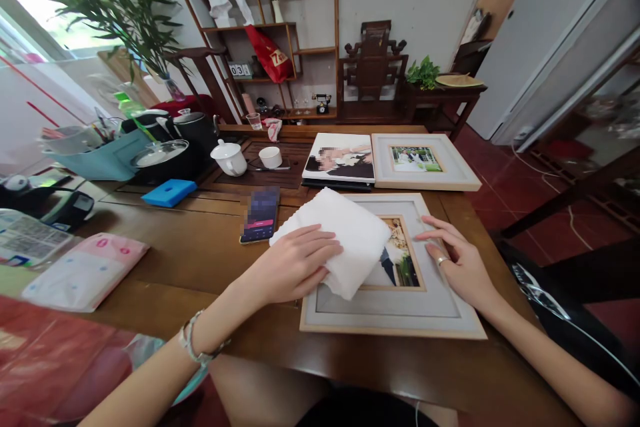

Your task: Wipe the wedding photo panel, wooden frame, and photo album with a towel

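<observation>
A framed picture (390,312) with a light wood rim and pale grey mat lies on the table in front of me. My left hand (303,260) is on a white paper towel (350,220), fingers close together and bent over it. The towel covers the frame's upper left part and some of the small photo (403,253) in its middle. On the frame's right side rests my right hand (457,263), fingers spread and touching the mat, a ring on one finger. Its palm is by the frame's right edge.
Behind lie a second framed picture (457,170) and a stacked photo panel (340,157). A phone (260,213), a blue box (170,192), a lidded white cup (229,157), a small bowl (271,157) and a pink-and-white packet (87,270) are to the left.
</observation>
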Demonstrator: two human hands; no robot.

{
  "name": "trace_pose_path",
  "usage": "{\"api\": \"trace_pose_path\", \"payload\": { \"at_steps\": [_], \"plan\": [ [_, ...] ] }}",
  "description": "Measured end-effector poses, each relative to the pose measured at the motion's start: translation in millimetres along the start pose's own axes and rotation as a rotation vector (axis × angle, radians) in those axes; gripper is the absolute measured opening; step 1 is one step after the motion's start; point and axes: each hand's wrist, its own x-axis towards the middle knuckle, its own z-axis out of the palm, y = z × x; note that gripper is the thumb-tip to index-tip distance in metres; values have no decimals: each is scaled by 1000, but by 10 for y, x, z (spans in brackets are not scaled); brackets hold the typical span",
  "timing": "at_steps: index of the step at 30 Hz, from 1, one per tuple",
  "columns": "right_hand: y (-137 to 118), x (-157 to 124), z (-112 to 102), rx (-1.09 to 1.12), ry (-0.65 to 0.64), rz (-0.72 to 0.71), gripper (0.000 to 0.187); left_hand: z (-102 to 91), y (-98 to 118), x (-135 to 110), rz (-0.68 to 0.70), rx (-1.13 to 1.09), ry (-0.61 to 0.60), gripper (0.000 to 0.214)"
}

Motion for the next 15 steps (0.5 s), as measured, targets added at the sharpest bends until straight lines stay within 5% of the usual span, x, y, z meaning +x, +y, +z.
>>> {"api": "trace_pose_path", "payload": {
  "at_steps": [4,8,15],
  "plan": [
    [7,2,3,5,5,-12,17,125,73,50,43,96,-32,38],
    [21,3,3,20,-4,-13,16,304,132,113,-75,141,-7,52],
    [51,0,6,30,-1,-5,16,326,-110,135,-254,83,7,68]
  ]
}}
